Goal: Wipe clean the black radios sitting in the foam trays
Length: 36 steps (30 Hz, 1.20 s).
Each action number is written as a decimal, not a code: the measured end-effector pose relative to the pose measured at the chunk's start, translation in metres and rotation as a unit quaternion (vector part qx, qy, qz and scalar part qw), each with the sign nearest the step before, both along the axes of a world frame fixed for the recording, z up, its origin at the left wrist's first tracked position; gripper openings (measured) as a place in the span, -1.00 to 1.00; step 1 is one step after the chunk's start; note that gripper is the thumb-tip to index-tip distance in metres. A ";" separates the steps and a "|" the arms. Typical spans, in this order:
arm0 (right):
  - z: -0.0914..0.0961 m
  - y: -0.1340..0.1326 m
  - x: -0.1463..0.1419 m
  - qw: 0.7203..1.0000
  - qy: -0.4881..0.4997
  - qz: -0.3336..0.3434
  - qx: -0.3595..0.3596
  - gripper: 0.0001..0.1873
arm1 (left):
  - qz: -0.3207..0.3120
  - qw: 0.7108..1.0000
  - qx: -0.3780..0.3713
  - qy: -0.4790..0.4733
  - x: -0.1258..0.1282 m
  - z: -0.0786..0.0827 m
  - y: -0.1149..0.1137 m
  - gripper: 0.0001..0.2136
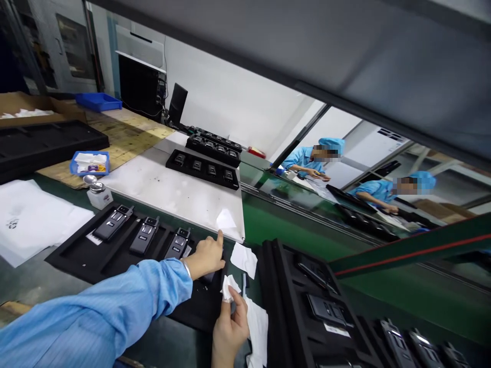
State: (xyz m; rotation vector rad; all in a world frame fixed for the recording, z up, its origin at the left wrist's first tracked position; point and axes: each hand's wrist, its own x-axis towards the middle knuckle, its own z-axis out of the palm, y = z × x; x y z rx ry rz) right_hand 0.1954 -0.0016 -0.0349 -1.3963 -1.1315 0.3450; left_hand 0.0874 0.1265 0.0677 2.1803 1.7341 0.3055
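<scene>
We see the left hand (207,255) reaching in from the left, palm down over the right end of a black foam tray (82,250), its index finger extended away from the wearer; its underside is hidden, so we cannot tell whether it grips anything. The right hand (231,329), raised from below, pinches a crumpled white wipe (230,289) between thumb and fingertips, just beside the tray. On the dark handsets (143,239) we read what appears to be "Riton"; the marks on the white bag (42,217) are too small to read. The tray holds three handsets in plain view and another partly under the left hand. At right, a second foam tray (284,306) holds more handsets; beyond, a small blue bin (92,174) contains white papers and a yellow item.
</scene>
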 end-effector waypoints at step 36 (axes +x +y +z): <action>0.105 0.029 0.012 0.869 -0.462 0.148 0.099 -0.57 | -0.174 0.907 0.086 -0.373 -0.085 -0.035 -0.097 -0.13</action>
